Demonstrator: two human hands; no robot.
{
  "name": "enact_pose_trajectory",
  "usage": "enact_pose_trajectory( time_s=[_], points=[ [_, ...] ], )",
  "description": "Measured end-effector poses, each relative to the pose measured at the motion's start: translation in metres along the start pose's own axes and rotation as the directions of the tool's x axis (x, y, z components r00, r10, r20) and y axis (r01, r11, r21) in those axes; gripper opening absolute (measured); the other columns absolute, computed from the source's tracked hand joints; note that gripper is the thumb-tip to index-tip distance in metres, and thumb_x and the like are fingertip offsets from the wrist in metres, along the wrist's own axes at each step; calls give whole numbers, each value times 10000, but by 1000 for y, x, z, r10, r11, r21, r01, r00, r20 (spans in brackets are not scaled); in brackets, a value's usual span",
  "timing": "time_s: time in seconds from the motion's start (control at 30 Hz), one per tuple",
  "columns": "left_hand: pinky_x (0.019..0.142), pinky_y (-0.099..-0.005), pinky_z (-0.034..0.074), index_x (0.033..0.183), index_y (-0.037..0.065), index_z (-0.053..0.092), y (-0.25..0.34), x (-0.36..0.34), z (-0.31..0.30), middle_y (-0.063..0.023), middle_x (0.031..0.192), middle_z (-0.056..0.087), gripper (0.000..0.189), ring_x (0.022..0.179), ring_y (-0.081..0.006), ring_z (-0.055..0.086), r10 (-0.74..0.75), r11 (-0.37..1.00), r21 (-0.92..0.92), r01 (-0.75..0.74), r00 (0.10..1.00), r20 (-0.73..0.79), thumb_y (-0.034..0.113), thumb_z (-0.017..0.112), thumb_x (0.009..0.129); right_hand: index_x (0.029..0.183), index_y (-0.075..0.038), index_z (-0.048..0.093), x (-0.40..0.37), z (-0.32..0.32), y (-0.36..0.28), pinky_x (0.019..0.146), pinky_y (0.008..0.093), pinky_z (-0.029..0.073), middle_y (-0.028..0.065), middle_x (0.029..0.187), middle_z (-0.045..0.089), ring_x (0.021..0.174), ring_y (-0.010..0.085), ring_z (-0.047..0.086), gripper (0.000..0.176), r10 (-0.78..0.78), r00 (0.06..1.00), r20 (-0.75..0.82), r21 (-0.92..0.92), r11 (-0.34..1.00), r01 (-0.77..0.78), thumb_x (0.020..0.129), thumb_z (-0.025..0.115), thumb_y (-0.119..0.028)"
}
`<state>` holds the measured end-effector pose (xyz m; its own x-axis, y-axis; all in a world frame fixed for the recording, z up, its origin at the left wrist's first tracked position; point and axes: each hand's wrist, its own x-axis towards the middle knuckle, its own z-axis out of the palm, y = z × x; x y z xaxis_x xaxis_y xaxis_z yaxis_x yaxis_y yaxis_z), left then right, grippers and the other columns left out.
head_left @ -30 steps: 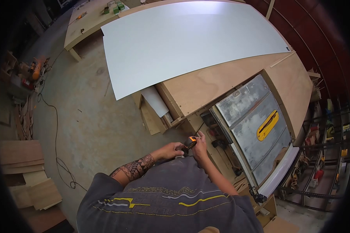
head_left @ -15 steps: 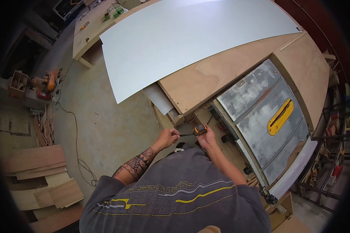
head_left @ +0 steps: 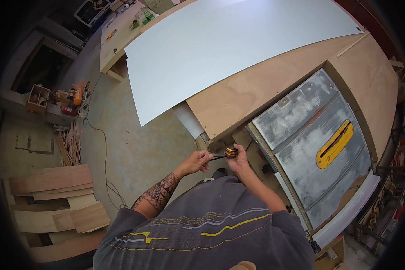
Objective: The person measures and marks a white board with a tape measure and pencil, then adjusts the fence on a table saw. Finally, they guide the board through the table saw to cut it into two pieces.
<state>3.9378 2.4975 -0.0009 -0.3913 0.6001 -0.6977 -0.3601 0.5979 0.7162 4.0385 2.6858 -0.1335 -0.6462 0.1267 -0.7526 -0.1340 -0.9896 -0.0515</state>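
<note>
A black and orange tape measure sits in my right hand, with the fingers wrapped round its case. My left hand is closed on the free end of a short dark strip that runs from the case. Both hands are held in front of my body, close together, over the gap between the bench corner and the table saw. Beyond them, a large white sheet lies over the plywood bench top, its left corner sticking out past the edge.
A yellow insert is set in the saw's grey top. Stacked wood boards lie at the lower left. A cable snakes across the concrete floor towards an orange tool. Another wooden table stands at the back left.
The tape measure has tilted in my right hand, showing more of its orange stripes. My left hand has come slightly closer to it. The whole view has swung a little to the left.
</note>
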Motion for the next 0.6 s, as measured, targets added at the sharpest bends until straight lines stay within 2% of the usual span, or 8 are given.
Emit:
enact_pose_trajectory(
  time_s=[0.1, 0.2, 0.27, 0.4, 0.47, 0.5, 0.57, 0.6],
  points=[
    [690, -290, 614, 1070, 31, 607, 4, -6, 1, -45, 865, 664, 309, 791, -149, 711, -12, 994, 105, 15, 999, -35, 340, 614, 1070, 999, -75, 586, 3, -1, -1, 866, 513, 521, 113, 947, 618, 885, 310, 604, 250, 69, 997, -20, 29, 997, -68, 818, 714, -190],
    [735, -299, 616, 1096, 36, 596, 10, -12, 2, -43, 935, 665, 266, 856, -148, 711, -55, 995, 88, 45, 993, 108, 300, 609, 1071, 1078, -64, 564, 1, -5, -4, 950, 523, 496, 150, 1033, 618, 960, 333, 588, 315, 153, 987, 39, 13, 988, -154, 815, 640, -220],
    [831, -312, 609, 1146, 29, 577, 8, -14, 3, -49, 1047, 655, 221, 963, -141, 699, -2, 999, 32, -4, 980, 197, 237, 597, 1075, 1096, -67, 514, 0, -4, -4, 942, 554, 486, 187, 1040, 584, 989, 376, 573, 291, 254, 967, -9, 39, 966, -254, 890, 575, -264],
    [881, -323, 602, 1169, 25, 573, 7, -13, 2, -46, 1095, 646, 200, 1040, -149, 684, -15, 1000, 6, 15, 987, 157, 203, 579, 1076, 1093, -68, 514, -5, 0, -4, 970, 591, 470, 202, 1069, 583, 1027, 406, 557, 232, 312, 949, -32, 77, 948, -309, 982, 494, -270],
    [847, -320, 601, 1172, 15, 576, 3, -4, -1, -56, 1089, 647, 206, 985, -149, 688, 50, 998, 25, -49, 997, -64, 197, 571, 1077, 1119, -73, 508, 17, -16, -1, 977, 615, 468, 212, 1097, 580, 1036, 412, 561, 229, 342, 939, 39, 153, 926, -344, 1044, 407, -264],
    [847, -320, 601, 1172, 15, 576, 0, 2, -4, -56, 1089, 647, 206, 985, -149, 688, 51, 998, 25, -50, 996, -68, 197, 571, 1077, 1119, -73, 508, 14, -9, -2, 977, 615, 468, 212, 1097, 580, 1036, 412, 561, 229, 344, 938, 41, 150, 926, -346, 1044, 407, -264],
    [720, -324, 574, 1120, 6, 602, -3, 15, -11, -93, 1028, 654, 172, 843, -159, 682, 171, 952, 296, -81, 942, -290, 158, 595, 1041, 1186, -55, 507, 3, 11, -6, 984, 607, 472, 215, 1102, 587, 1039, 390, 575, 246, 210, 976, -61, 160, 967, -198, 1025, 407, -211],
    [720, -324, 574, 1120, 6, 602, 0, 19, -11, -93, 1028, 654, 172, 843, -159, 682, 172, 953, 293, -83, 940, -294, 158, 595, 1041, 1186, -55, 507, 8, 13, -5, 984, 607, 472, 215, 1102, 587, 1039, 390, 575, 246, 212, 976, -60, 155, 967, -200, 1025, 407, -211]
  ],
)
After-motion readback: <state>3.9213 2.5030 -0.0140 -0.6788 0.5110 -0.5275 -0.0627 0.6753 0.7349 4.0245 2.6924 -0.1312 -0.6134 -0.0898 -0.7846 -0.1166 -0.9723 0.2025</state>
